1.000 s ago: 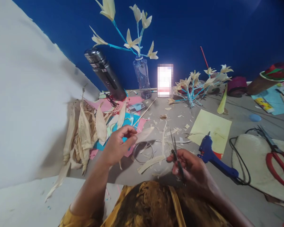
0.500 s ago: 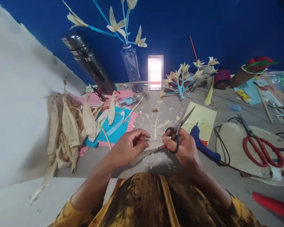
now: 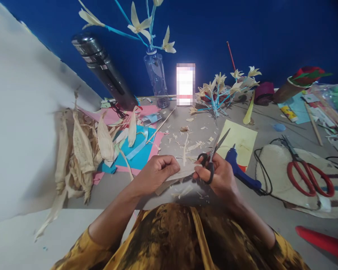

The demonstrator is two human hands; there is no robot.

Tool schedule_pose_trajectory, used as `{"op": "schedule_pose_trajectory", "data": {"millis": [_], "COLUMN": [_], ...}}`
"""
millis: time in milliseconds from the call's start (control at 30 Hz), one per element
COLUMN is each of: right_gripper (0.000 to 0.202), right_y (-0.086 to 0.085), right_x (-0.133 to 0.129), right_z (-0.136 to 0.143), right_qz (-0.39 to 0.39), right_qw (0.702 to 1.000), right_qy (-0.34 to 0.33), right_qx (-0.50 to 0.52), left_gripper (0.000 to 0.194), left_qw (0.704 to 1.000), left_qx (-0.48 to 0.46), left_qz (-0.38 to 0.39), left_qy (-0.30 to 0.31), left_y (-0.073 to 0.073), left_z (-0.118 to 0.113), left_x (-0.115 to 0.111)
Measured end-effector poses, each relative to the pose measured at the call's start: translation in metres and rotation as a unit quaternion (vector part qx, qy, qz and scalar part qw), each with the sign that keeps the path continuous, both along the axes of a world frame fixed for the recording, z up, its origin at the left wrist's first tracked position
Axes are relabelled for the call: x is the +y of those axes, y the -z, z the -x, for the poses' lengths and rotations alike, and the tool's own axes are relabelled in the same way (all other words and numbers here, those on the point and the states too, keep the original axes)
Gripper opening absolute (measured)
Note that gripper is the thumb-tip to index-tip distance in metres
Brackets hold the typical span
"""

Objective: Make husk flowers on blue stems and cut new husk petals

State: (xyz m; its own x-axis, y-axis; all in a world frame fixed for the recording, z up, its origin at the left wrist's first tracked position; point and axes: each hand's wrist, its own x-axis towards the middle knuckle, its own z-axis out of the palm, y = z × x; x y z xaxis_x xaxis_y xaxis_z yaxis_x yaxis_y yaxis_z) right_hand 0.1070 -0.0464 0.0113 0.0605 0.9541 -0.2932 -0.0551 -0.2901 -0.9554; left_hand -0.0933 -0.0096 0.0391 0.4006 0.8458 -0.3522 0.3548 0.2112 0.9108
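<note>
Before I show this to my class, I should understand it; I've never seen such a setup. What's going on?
No machine here, just a person wearing a head camera that looks forward and down. The bare left hand and right hand hold a pale strip between them; the right hand also holds black-handled scissors. Across the grey table, dried husk-like pieces lie at left, a blue glue gun and red-handled scissors at right. Pale flowers stand in a clear bottle toward the back.
</note>
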Motion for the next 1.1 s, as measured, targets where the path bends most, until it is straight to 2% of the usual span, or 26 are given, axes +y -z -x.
{"op": "schedule_pose_trajectory", "data": {"millis": [100,167,333,433,467,533,600,633,667,767,800,867,933,967,1033,1100], "right_gripper": [0.024,0.022,0.022,0.024,0.025,0.027,0.03,0.032,0.033,0.036,0.037,0.038,0.038,0.038,0.038,0.036], "right_y": [-0.003,-0.005,-0.002,0.006,0.008,0.01,0.009,0.008,0.006,0.003,0.003,0.005,0.006,0.007,0.008,0.008], "right_x": [-0.001,-0.001,0.001,0.005,0.008,0.014,0.021,0.025,0.028,0.034,0.035,0.036,0.036,0.036,0.035,0.033], "right_z": [-0.004,-0.005,-0.002,0.001,0.002,0.007,0.014,0.018,0.022,0.033,0.036,0.038,0.038,0.039,0.041,0.045], "right_qz": [0.009,0.006,0.007,0.001,-0.003,-0.004,-0.002,-0.005,-0.009,-0.015,-0.014,-0.007,-0.003,-0.002,-0.001,-0.006], "right_qw": [1.0,1.0,1.0,0.997,0.994,0.982,0.964,0.954,0.945,0.928,0.924,0.918,0.912,0.91,0.911,0.919], "right_qy": [-0.01,-0.015,-0.008,0.025,0.045,0.093,0.131,0.139,0.14,0.132,0.133,0.144,0.155,0.159,0.161,0.15], "right_qx": [0.007,0.001,0.021,0.075,0.1,0.162,0.232,0.265,0.294,0.349,0.358,0.37,0.379,0.382,0.38,0.364], "left_gripper": [0.036,0.038,0.03,0.027,0.025,0.024,0.02,0.019,0.021,0.023,0.03,0.041,0.044,0.043,0.038,0.035], "left_qw": [0.991,0.982,0.969,0.967,0.968,0.954,0.899,0.868,0.86,0.889,0.883,0.838,0.793,0.783,0.8,0.843], "left_qx": [-0.076,-0.105,-0.147,-0.178,-0.187,-0.207,-0.222,-0.226,-0.226,-0.246,-0.286,-0.381,-0.447,-0.458,-0.436,-0.38], "left_qz": [0.111,0.156,0.198,0.174,0.148,0.056,-0.068,-0.115,-0.125,-0.01,0.032,0.095,0.132,0.144,0.15,0.141], "left_qy": [-0.005,-0.003,-0.018,-0.044,-0.078,-0.209,-0.371,-0.427,-0.441,-0.387,-0.372,-0.378,-0.393,-0.395,-0.384,-0.353], "left_y": [0.005,0.007,0.013,0.011,0.009,0.004,0.001,0.001,0.002,0.01,0.014,0.021,0.026,0.028,0.028,0.023], "left_z": [0.003,0.003,0.01,0.027,0.034,0.044,0.047,0.045,0.04,0.02,0.015,0.008,0.007,0.006,0.001,-0.009], "left_x": [0.0,0.0,0.001,0.009,0.012,0.015,0.012,0.007,0.002,-0.014,-0.016,-0.017,-0.013,-0.012,-0.01,-0.009]}}
